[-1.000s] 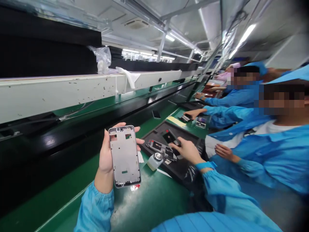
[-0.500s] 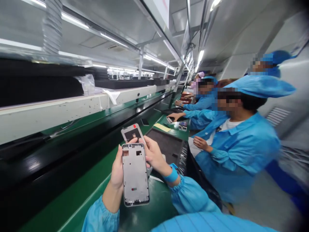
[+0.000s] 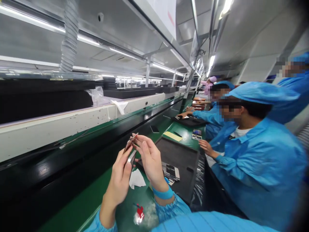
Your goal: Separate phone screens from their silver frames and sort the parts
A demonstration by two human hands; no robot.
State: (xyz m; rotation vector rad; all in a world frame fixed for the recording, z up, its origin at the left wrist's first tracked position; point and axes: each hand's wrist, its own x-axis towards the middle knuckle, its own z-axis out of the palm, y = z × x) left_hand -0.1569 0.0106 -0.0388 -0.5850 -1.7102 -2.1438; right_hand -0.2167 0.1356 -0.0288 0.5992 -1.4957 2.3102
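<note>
My left hand (image 3: 119, 175) is closed around a phone frame (image 3: 131, 158), now tilted so that mostly its silver edge shows. A thin phone panel (image 3: 129, 143) stands at a slant just beyond the frame, its lower part against my left fingers. My right hand (image 3: 152, 159) has its fingertips pinched at the panel's upper edge; the thumb is raised. The faces of both parts are turned out of view. Beneath my hands, a white sheet (image 3: 137, 179) and a red piece on clear film (image 3: 140, 212) lie on the green bench (image 3: 125, 219).
On my right sits a black tray (image 3: 180, 149) holding several phone parts (image 3: 172, 171). Farther along are a yellow sheet (image 3: 173, 136) and a dark phone panel (image 3: 154, 129). A co-worker in blue (image 3: 256, 154) sits close on the right. A white rail (image 3: 96, 117) borders the left.
The phone frame has turned from flat facing me to edge-on. My hands have come up slightly, and the right fingers have shifted to the panel's upper edge. The view has swung left.
</note>
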